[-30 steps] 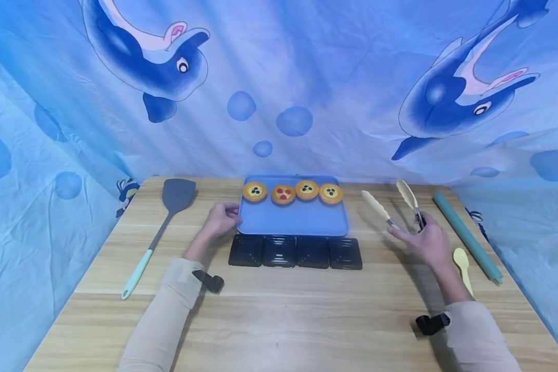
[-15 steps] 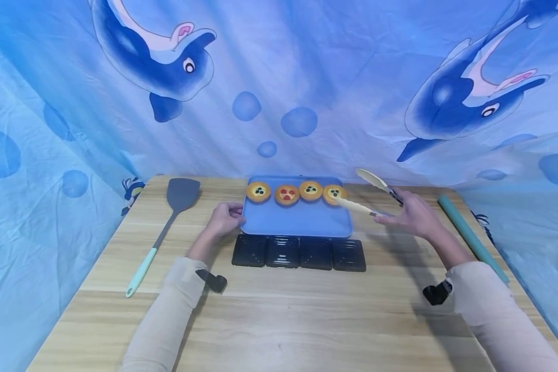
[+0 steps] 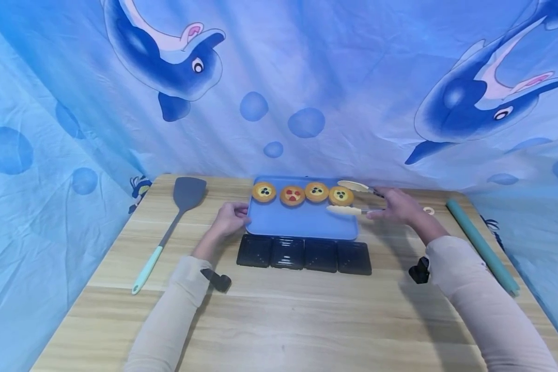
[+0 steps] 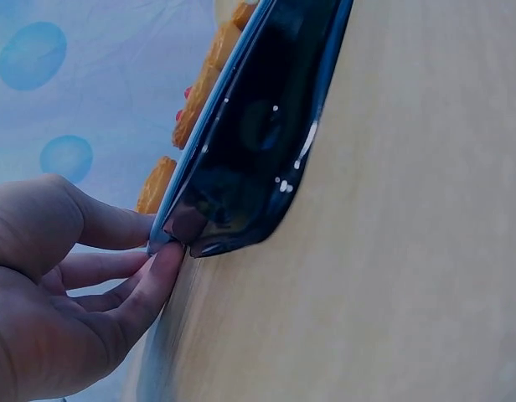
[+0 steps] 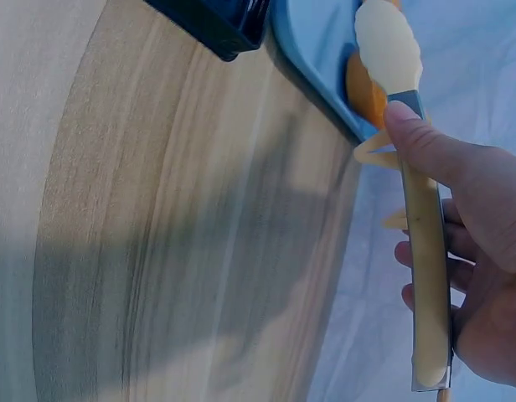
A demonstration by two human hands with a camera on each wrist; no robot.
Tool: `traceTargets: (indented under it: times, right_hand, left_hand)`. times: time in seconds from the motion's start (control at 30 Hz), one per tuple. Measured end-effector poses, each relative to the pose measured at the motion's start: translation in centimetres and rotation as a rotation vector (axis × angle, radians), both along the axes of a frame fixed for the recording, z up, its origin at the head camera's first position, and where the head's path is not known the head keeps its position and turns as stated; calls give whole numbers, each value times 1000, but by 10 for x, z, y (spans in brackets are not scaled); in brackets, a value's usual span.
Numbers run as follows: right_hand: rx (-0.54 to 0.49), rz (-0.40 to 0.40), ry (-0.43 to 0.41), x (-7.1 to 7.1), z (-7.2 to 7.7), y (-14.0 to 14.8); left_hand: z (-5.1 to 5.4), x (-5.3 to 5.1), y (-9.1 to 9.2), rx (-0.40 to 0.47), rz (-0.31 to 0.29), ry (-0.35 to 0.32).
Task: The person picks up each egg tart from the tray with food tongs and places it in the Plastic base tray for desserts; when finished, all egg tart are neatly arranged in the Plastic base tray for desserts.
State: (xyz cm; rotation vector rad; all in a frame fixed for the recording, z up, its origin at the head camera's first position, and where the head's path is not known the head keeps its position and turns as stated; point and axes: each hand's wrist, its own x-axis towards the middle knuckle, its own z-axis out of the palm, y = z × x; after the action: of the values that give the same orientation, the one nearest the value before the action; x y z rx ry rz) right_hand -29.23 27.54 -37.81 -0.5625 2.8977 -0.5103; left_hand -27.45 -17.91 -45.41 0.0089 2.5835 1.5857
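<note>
Head: right hand (image 3: 395, 206) grips cream-tipped metal tongs (image 3: 344, 210), tips parted far and near of round golden dark-berry tart (image 3: 341, 196), right end of blue rectangular tray (image 3: 302, 223); contact unclear. Tart likely light, firm; hold by sides.
Left wrist: left hand (image 4: 57, 335) pinches tray edge, clearer than head.
Right wrist: fingers curled behind tongs, unseen from head.

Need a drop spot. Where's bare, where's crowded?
Bare: the wooden tabletop in front of the four square black plastic trays, between the beige sleeves; a strip between the grey-and-mint spatula and left sleeve; front half of the rectangular blue tray. Crowded: its rear, lined with round golden tarts, the right one bracketed by cream-tipped tongs in the right hand.
</note>
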Motion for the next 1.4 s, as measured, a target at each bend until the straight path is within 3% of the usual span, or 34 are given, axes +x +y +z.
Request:
traceTargets:
  times: [0.33, 0.57, 1.07, 1.23, 1.4]
  right_hand:
    - [56, -16, 112, 0, -15, 4]
    - [66, -45, 138, 3, -14, 6]
    - [80, -28, 180, 6, 9, 10]
    - [34, 45, 225, 18, 20, 11]
    - [21, 126, 301, 40, 31, 15]
  left_hand:
    - [2, 1, 4, -7, -10, 5]
    - [1, 0, 5, -1, -10, 5]
    - [-2, 1, 3, -14, -4, 8]
    - [-3, 1, 1, -17, 8, 6]
    - [-1, 1, 0, -18, 7, 13]
